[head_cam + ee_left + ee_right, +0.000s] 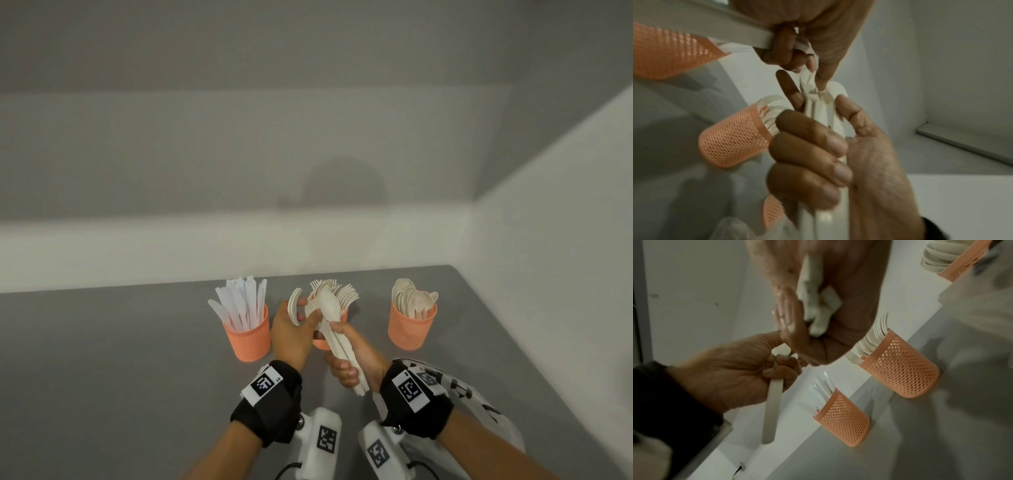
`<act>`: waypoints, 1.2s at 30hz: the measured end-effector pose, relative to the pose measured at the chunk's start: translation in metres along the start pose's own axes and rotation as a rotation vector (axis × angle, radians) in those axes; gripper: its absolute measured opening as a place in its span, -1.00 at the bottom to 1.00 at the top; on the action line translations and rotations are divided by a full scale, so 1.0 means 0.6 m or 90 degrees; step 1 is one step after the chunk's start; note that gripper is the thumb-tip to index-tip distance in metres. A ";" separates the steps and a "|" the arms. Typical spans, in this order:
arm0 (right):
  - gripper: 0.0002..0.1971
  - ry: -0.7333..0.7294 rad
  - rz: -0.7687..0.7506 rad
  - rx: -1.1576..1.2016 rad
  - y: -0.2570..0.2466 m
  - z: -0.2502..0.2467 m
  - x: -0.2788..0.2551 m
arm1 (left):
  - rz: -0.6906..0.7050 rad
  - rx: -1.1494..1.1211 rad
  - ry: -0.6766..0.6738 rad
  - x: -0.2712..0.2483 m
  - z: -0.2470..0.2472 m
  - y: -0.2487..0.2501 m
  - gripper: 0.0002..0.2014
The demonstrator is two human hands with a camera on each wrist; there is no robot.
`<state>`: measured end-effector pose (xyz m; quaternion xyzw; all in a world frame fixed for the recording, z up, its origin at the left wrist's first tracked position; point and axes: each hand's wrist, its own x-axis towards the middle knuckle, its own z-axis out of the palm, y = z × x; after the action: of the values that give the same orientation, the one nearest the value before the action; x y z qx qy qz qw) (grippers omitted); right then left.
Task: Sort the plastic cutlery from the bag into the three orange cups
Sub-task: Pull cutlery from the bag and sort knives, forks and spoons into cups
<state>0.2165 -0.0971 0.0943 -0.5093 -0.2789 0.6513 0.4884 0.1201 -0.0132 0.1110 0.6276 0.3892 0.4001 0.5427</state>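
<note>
Three orange mesh cups stand in a row on the grey table: the knife cup (248, 337) on the left, the fork cup (322, 342) half hidden behind my hands, and the spoon cup (411, 330) on the right. My right hand (342, 353) grips a bundle of cream cutlery (330, 308) by the handles, with a spoon bowl on top. My left hand (301, 313) touches the bundle and holds a few spoons (294, 305), gripping a handle (770, 410) in the right wrist view. The left wrist view shows the right hand's fingers (807, 146) curled round the bundle's handles (822, 113).
The white bag with black print (479, 394) lies on the table (137, 359) behind my right wrist. A white wall rises just behind the cups and another one close on the right. The right wrist view shows the fork cup (900, 369) and knife cup (844, 418).
</note>
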 end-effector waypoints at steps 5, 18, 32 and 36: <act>-0.38 0.001 -0.003 -0.001 -0.002 0.003 -0.006 | 0.052 0.070 -0.009 0.012 -0.005 -0.004 -0.80; -0.72 0.205 -0.202 -0.114 0.002 0.011 -0.003 | -0.193 -0.161 -0.076 -0.015 0.006 -0.001 -0.79; -0.89 0.363 -0.333 -0.426 -0.013 -0.011 -0.016 | -0.095 -0.090 -0.100 -0.006 0.001 0.036 -0.75; -0.84 0.316 -0.347 -0.459 -0.021 -0.002 -0.021 | -0.051 -0.118 -0.148 -0.012 0.036 0.059 -0.85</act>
<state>0.2220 -0.1041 0.1099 -0.6935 -0.4842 0.2223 0.4850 0.1391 -0.0318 0.1435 0.6011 0.3097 0.3372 0.6550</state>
